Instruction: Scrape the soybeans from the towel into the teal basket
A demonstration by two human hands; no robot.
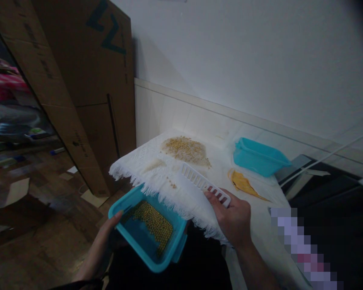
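Note:
My left hand [111, 226] grips the left rim of a blue plastic tub [139, 253], its thumb over the edge and the other fingers hidden below. Round yellow beans [154, 223] lie along one side of the tub, which sits just under the table's fringed edge. In my right hand [232, 215] is a white slotted plastic piece [195, 177], held by its near end over the white cloth [133, 159]. A few loose beans [171, 183] lie on the cloth just left of this piece. Farther back is a spread pile of beans and pale grains [184, 150].
A second blue tub [260, 157] stands at the table's back right, with an orange-yellow flat scrap [245, 184] before it. Tall cardboard boxes [103, 80] rise at the left. The wall [245, 60] bounds the back. A person's blurred legs [15, 117] show far left.

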